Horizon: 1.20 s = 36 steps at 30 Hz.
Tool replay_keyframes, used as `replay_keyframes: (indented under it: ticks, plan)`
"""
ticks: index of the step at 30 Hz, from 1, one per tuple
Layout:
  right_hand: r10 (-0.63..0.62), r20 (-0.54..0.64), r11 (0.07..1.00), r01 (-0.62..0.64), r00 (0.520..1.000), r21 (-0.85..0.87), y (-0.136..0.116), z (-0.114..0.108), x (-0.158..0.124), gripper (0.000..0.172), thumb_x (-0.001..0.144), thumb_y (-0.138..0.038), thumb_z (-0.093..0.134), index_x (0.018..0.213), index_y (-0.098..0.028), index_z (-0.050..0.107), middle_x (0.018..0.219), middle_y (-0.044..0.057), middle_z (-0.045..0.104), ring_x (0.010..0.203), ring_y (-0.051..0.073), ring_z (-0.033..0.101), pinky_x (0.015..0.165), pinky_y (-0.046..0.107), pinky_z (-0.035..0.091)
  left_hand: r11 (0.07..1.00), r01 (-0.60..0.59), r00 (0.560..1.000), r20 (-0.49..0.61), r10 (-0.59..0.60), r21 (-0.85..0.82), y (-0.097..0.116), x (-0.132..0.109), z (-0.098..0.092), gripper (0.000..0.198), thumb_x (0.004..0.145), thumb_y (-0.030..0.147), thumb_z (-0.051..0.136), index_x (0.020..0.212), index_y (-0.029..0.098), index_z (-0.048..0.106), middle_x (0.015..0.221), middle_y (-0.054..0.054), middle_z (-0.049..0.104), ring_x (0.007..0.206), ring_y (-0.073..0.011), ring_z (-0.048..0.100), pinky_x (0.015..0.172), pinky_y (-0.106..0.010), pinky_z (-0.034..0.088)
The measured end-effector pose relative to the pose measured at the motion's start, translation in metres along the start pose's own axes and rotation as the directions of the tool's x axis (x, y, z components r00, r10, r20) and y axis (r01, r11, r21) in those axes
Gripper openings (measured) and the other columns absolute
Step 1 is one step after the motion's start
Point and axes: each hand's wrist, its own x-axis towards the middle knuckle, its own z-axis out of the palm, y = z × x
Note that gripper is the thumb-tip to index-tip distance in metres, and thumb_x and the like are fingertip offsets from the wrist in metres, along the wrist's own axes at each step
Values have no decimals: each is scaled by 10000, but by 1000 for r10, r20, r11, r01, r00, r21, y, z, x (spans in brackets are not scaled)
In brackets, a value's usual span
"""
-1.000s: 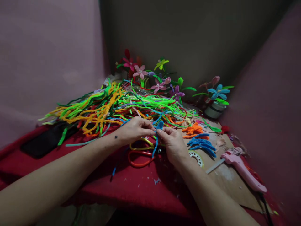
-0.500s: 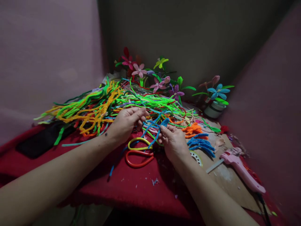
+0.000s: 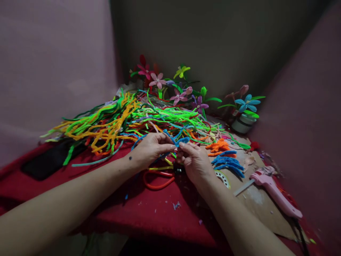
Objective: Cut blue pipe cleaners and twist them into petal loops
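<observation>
Both hands meet over the red tablecloth (image 3: 149, 209) in front of a heap of coloured pipe cleaners (image 3: 119, 121). My left hand (image 3: 150, 149) pinches one end of a blue pipe cleaner (image 3: 174, 140), fingers closed. My right hand (image 3: 194, 160) pinches the same blue pipe cleaner at its other end, thumb and forefinger pressed together. The blue strand bends in a small loop between the two sets of fingertips. Scissors with orange and yellow handles (image 3: 157, 177) lie on the cloth just below my hands.
Bent blue pieces (image 3: 227, 163) and orange pieces (image 3: 220, 146) lie right of my hands on a cardboard sheet (image 3: 255, 199). A pink glue gun (image 3: 274, 190) rests at the right. Finished pipe-cleaner flowers (image 3: 181, 94) and a potted blue flower (image 3: 246, 106) stand at the back. A black object (image 3: 45, 161) lies left.
My left hand drew back from the heap to meet my right hand, and its fingers closed on the blue pipe cleaner. The strand now bends tighter between both hands.
</observation>
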Motion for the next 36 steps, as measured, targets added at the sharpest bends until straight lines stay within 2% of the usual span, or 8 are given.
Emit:
replay_keyframes:
  ticks: [5,11,16,24,27,31,36]
  plan:
    - [-22,-65,1000,21,998,-15,-5,-1,-1,192,622,-292,709,658,-162,573,542,-33,545,431,59,435,399,186,350,998,64,998,19,-63,-5,-2,2,-3,210,652,317,669,745,132,634,586,17,571,491,-87,503,498,-219,398]
    - [-16,-66,983,3,998,-184,-6,-1,-2,196,604,-285,701,679,-159,571,512,-42,540,404,67,434,388,199,341,998,58,998,14,-58,0,-1,1,-1,193,671,325,646,698,137,616,505,36,514,432,-68,437,444,-201,347]
    - [-35,25,976,39,999,-216,-4,2,-4,138,624,-244,672,660,-153,575,514,-47,534,400,67,429,405,212,342,996,67,998,18,-68,54,0,0,-1,200,674,322,630,723,128,639,548,18,553,474,-78,465,470,-200,363]
    - [-77,13,928,76,997,-365,-5,2,-6,169,661,-283,628,583,-165,537,449,-58,492,387,73,410,416,219,321,995,49,998,22,-51,83,-1,0,-1,199,652,288,631,760,124,667,606,-6,592,530,-111,512,515,-227,416]
    - [-86,-13,915,74,996,-396,-5,3,-7,169,658,-278,616,567,-169,525,442,-60,480,391,74,404,411,217,323,996,32,999,21,-34,89,0,-1,0,184,664,272,609,761,125,663,568,8,578,488,-100,489,484,-217,401]
    - [-110,-58,909,76,992,-411,-4,4,-8,130,650,-266,612,605,-171,536,464,-60,491,408,79,415,409,215,346,988,-30,999,-34,35,149,-1,-3,4,168,674,289,622,721,129,646,523,40,534,471,-84,467,474,-201,399]
    - [-88,6,903,82,996,-422,-4,2,-7,127,674,-255,595,600,-160,558,441,-49,499,390,83,433,415,219,342,985,-118,992,-35,123,126,-4,-2,6,182,669,289,649,764,134,639,733,-6,640,670,-131,568,600,-225,464]
